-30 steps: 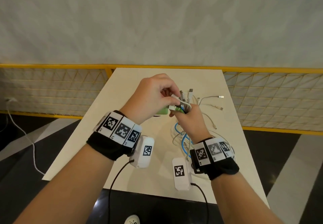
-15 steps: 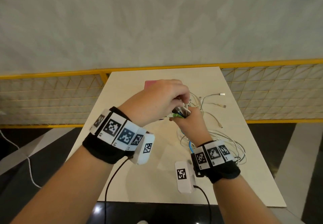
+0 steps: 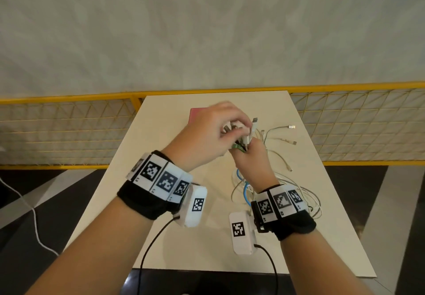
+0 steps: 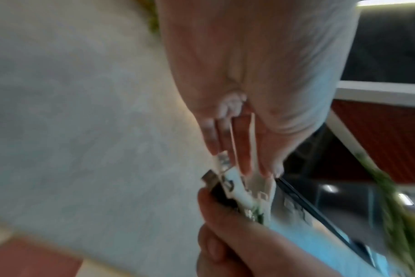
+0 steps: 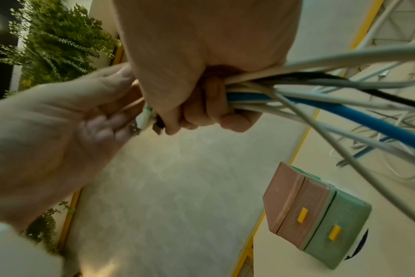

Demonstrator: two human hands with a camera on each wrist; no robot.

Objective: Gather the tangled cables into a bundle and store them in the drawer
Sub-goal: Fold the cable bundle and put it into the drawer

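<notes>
While the right hand (image 5: 201, 61) grips the cables (image 5: 320, 97) in a fist above the middle of the bench (image 3: 174, 244), the left hand (image 3: 207, 138) pinches their plug ends; squaring those ends first should tighten the bundle (loose leads trail toward the right edge). No readable writing; wristbands (image 3: 161, 177) show only coded squares.

Pale wall (image 3: 207, 30), yellow mesh railing (image 3: 69, 129)
</notes>
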